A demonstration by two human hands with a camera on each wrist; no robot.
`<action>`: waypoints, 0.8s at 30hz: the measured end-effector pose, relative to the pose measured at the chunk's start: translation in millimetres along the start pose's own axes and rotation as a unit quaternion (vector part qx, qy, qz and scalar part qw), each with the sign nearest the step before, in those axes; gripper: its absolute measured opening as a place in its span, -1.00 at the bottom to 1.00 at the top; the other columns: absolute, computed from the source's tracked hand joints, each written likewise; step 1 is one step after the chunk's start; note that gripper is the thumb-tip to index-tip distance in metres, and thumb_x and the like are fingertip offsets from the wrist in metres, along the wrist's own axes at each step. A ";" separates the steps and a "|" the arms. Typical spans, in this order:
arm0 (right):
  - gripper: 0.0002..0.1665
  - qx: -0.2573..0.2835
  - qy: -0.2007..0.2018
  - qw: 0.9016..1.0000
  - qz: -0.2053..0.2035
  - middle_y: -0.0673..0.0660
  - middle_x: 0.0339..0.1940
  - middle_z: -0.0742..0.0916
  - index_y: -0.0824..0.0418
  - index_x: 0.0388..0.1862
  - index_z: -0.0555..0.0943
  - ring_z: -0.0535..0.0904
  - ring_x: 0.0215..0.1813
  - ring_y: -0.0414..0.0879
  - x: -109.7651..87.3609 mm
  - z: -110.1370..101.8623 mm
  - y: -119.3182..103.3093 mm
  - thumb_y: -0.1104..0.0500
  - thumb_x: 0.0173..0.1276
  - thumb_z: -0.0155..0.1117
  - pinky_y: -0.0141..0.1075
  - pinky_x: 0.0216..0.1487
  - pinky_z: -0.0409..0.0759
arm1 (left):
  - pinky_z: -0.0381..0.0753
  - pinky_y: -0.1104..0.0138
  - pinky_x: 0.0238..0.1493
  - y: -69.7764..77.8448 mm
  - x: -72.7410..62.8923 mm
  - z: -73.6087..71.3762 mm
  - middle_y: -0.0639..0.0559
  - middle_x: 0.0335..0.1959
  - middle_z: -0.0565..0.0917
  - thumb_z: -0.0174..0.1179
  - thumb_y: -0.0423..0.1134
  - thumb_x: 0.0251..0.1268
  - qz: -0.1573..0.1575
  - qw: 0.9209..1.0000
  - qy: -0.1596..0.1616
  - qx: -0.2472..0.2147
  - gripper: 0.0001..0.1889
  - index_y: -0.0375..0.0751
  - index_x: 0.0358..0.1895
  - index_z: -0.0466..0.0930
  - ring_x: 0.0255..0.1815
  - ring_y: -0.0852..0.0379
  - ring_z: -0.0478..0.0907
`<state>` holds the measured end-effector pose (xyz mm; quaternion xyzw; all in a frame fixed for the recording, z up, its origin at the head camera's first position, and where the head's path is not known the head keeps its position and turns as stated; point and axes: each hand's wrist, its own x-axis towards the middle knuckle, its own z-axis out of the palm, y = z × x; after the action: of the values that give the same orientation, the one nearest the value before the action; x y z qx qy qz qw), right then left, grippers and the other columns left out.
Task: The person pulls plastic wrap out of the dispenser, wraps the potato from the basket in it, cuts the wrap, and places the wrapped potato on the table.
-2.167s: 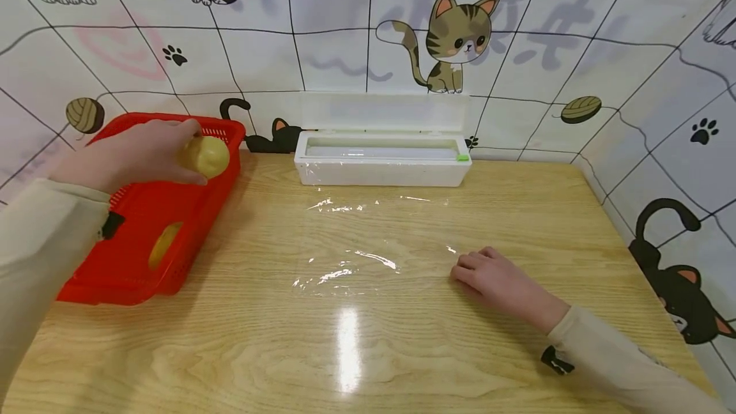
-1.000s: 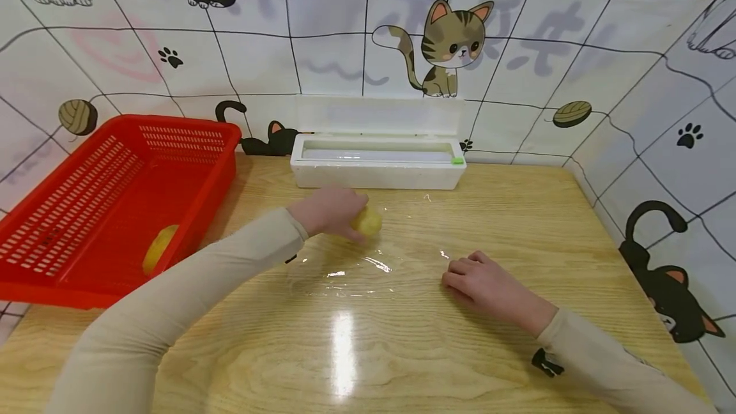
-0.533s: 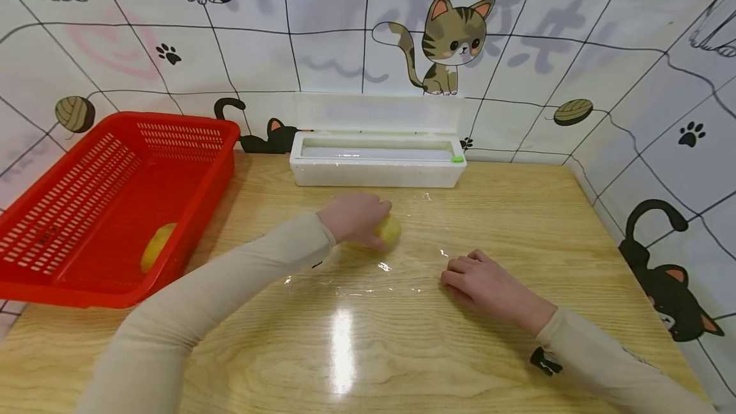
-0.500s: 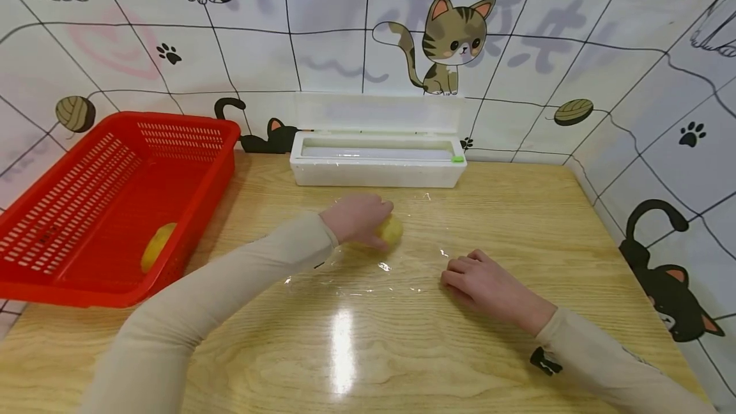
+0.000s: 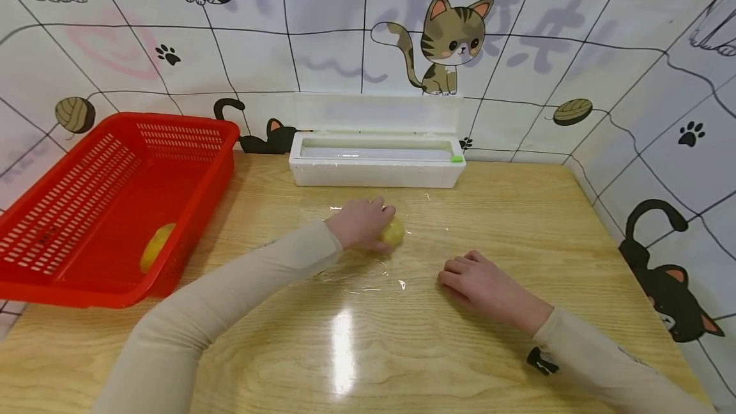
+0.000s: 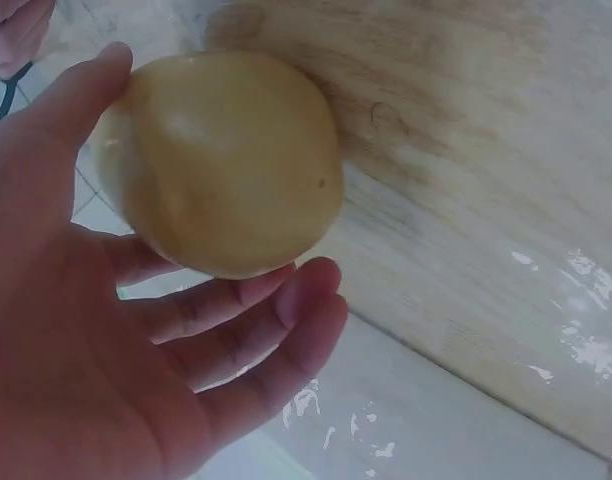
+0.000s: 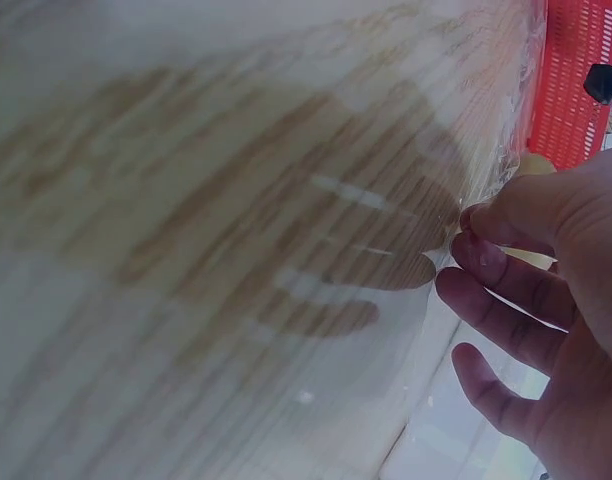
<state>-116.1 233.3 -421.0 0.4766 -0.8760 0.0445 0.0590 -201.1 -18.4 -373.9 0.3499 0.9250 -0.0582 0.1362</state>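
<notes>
A round yellow potato is on or just above a sheet of clear cling film, spread over the wooden table. My left hand holds it from the left, and in the left wrist view the potato lies between thumb and curved fingers. To the right, my right hand rests low over the table. In the right wrist view, the thumb and index finger of that hand pinch the film's edge; the other fingers are loosely bent. Another yellow potato lies in the red basket.
At the back of the table, against the cat-patterned backdrop, stands a white cling film box with its lid raised and a green slider at its right end. The film reaches forward from it. The basket takes up the table's left side.
My left hand has carried the potato from the basket to the film in the middle of the table. Over the last half second it shifts slightly nearer. The right hand barely moves.
</notes>
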 end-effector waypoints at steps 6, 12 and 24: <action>-0.78 0.002 0.014 1.000 -0.010 -0.03 -0.41 0.55 0.12 -0.36 0.56 0.52 -0.33 -0.14 -0.6 -1.1 0.2 0.26 0.13 0.46 -0.15 -0.20 0.44 | 0.53 0.29 -0.32 -5.7 2.8 -2.7 -0.03 -0.08 0.44 0.25 0.17 0.20 0.014 1.000 0.003 -0.008 -0.34 -0.19 0.22 0.36 -0.20 0.08 0.44; -0.76 0.009 0.025 1.000 -0.017 -0.03 -0.39 0.56 0.13 -0.34 0.56 0.52 -0.33 -0.14 -1.2 -0.7 -0.7 0.29 0.09 0.47 -0.17 -0.23 0.43 | 0.56 0.26 -0.31 -6.8 0.5 1.2 -0.07 0.03 0.42 0.26 0.21 0.18 0.013 1.000 0.018 0.004 -0.34 -0.08 0.25 0.38 -0.10 0.04 0.43; -0.77 0.012 0.022 1.000 -0.016 -0.04 -0.40 0.54 0.12 -0.37 0.54 0.51 -0.33 -0.14 -1.7 -0.2 0.9 0.28 0.10 0.46 -0.17 -0.22 0.44 | 0.53 0.06 -0.05 -17.2 -8.7 3.9 -0.13 0.25 0.35 0.18 0.21 0.24 0.006 0.999 0.018 -0.039 -0.19 -0.09 0.45 0.16 0.12 -0.10 0.43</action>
<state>-115.9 235.2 -421.1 0.4898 -0.8664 0.0643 0.0728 -205.4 -37.5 -374.8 0.3504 0.9269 -0.0153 0.1337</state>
